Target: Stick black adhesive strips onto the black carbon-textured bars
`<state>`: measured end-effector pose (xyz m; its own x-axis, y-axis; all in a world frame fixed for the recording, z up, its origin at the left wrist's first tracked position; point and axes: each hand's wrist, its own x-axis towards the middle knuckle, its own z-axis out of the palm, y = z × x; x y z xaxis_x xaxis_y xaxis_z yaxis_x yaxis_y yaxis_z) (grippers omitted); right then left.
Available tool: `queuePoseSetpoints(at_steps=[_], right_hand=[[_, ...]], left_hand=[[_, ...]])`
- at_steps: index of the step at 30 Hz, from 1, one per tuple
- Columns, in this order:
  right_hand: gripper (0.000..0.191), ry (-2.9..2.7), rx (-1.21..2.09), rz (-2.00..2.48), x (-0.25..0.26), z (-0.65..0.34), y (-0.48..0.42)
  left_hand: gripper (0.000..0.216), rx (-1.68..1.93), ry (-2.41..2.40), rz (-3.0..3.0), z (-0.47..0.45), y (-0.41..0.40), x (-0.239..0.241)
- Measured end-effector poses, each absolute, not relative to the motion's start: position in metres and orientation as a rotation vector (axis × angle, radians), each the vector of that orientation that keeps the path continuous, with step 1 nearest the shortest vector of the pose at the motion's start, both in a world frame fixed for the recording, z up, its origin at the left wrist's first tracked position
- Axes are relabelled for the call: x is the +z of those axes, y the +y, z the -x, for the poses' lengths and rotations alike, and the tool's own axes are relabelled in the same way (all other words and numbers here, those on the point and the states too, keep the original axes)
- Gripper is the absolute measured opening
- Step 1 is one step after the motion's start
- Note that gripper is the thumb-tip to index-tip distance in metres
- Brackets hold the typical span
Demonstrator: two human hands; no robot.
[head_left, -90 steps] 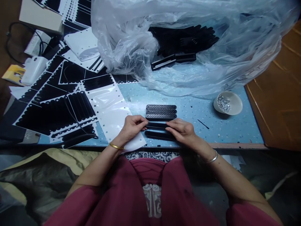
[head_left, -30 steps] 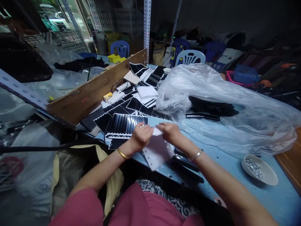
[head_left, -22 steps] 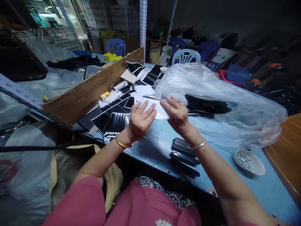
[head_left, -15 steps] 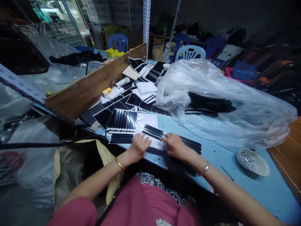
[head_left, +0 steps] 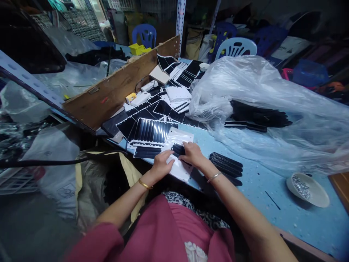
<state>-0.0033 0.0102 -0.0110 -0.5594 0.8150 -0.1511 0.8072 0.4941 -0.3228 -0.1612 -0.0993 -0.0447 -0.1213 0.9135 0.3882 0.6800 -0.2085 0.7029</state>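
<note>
A white backing sheet (head_left: 180, 136) with a few black adhesive strips (head_left: 177, 148) lies at the near edge of the blue table (head_left: 261, 182). My left hand (head_left: 161, 165) rests flat on the sheet's near part, fingers stretched out. My right hand (head_left: 192, 153) sits on the black strips with its fingers curled over them; whether they pinch one is hidden. Just right of my right wrist lie a few black perforated bars (head_left: 226, 163) side by side.
Black-and-white sticker sheets (head_left: 151, 129) cover the table's left part beside a wooden board (head_left: 120, 85). A big clear plastic bag (head_left: 272, 105) of black parts fills the back right. A white bowl (head_left: 307, 185) of small metal bits stands at the right.
The white sheet was lifted in both hands, then laid flat on the table. My hands now press on it, and the right hand has slid onto the black strips.
</note>
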Motion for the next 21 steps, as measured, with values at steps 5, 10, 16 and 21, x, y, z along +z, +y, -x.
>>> queuePoseSetpoints(at_steps=[5,10,16,21], right_hand=[[0.020,-2.513,0.735,1.427,-0.015,-0.005,0.014],[0.016,-2.199,1.137,1.155,-0.011,-0.017,0.009],[0.024,-2.203,0.442,1.076,-0.006,-0.022,-0.004],[0.032,-2.297,0.455,1.038,-0.007,-0.011,-0.017]], left_hand=[[0.049,1.412,1.801,-1.346,0.165,-0.073,-0.040],[0.013,1.387,1.353,-1.103,0.171,-0.055,-0.018],[0.019,1.385,1.204,-0.957,0.166,-0.056,0.000],[0.017,1.385,1.132,-0.892,0.161,-0.054,0.005]])
